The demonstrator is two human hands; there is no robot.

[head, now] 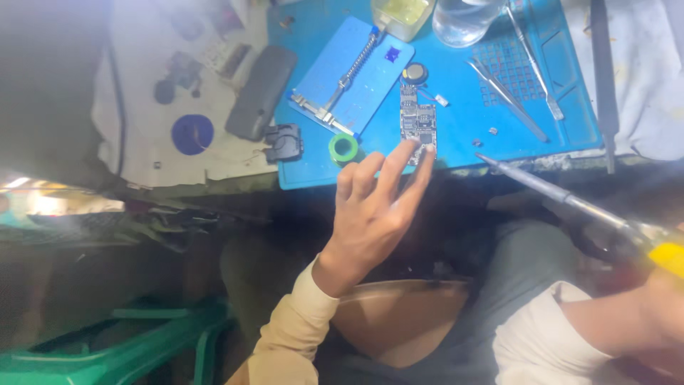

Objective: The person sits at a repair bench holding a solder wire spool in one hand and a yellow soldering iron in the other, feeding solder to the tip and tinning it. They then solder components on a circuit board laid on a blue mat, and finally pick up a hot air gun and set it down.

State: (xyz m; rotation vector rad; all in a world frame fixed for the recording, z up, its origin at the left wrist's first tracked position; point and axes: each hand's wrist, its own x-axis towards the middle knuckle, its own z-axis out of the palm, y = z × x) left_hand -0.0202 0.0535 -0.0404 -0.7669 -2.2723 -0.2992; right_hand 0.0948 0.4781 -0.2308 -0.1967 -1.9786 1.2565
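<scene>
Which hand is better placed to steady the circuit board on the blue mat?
Left. The left hand has fingertips at the circuit board's near end on the blue mat. The right hand is off to the side, gripping the soldering iron.

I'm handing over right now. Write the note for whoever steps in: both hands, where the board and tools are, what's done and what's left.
Left hand: open, fingers spread, fingertips reaching the near end of the small circuit board; not gripping it.
Right hand: closed on the yellow-handled soldering iron, tip in the air just off the near edge of the blue mat, right of the board.
Board lies flat on the mat, beside the blue board holder, not clamped in it. Green tape roll sits to the board's left, tweezers to its right.
Done: cannot tell whether any joint is soldered.
Left: iron has not touched the board yet.
</scene>
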